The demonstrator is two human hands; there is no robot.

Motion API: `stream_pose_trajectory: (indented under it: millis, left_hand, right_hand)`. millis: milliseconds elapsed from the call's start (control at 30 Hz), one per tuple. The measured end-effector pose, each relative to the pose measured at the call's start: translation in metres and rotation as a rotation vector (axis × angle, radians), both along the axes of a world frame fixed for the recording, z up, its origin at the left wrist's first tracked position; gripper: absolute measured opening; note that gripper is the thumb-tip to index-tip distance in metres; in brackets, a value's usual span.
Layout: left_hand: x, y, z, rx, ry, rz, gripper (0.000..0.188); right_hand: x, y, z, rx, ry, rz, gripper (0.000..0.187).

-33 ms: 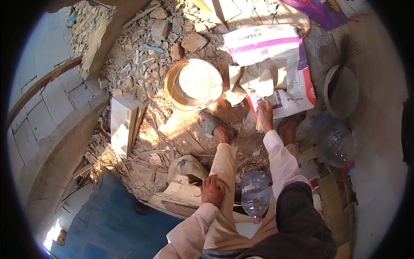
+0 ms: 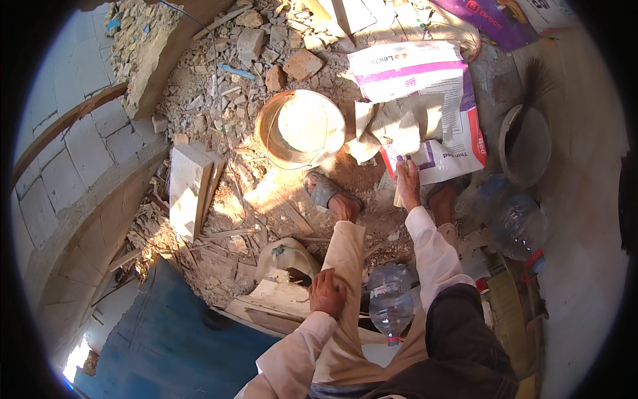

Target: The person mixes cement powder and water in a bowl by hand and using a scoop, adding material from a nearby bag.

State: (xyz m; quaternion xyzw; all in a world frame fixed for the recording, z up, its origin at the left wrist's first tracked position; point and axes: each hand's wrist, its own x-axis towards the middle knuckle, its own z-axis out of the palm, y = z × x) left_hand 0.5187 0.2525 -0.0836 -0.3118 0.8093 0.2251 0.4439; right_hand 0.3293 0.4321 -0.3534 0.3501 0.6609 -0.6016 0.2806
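My right hand (image 2: 407,181) is closed around the handle of a trowel (image 2: 406,135). The trowel's pale, dusty blade lies over a white and purple paper bag (image 2: 452,86), which is torn open. Greyish material shows at the tear, around the blade. My left hand (image 2: 327,293) rests on my left leg near the knee, fingers laid over the trouser cloth and holding nothing. Left of the bag stands a round bucket (image 2: 266,133) with a thin wire handle and pale contents lit by the sun.
Rubble and broken bricks (image 2: 304,64) cover the ground beyond the bucket. A white block (image 2: 186,189) stands at left. Clear plastic bottles (image 2: 391,299) lie between my legs and at right. A dark-bristled brush (image 2: 530,90) rests in a round pan (image 2: 531,156). A blue panel (image 2: 179,339) lies lower left.
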Motion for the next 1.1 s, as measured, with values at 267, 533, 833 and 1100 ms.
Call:
stream_pose_trajectory:
  millis: [267,533,833,1100]
  left_hand:
    - [-0.006,0.002,0.002,0.026,0.019,0.123,0.047]
    - [0.004,0.006,-0.001,0.091,0.036,0.226,0.053]
    - [0.013,-0.001,0.003,0.072,0.005,0.311,0.058]
    - [0.018,0.01,0.002,0.035,0.04,0.336,0.06]
  right_hand:
    - [0.004,-0.037,0.045,0.216,0.145,0.688,0.055]
    - [-0.105,-0.108,0.018,0.231,0.449,1.407,0.042]
    - [-0.128,-0.142,0.023,0.366,0.411,1.592,0.034]
    - [-0.112,-0.139,0.024,0.445,0.656,1.661,0.026]
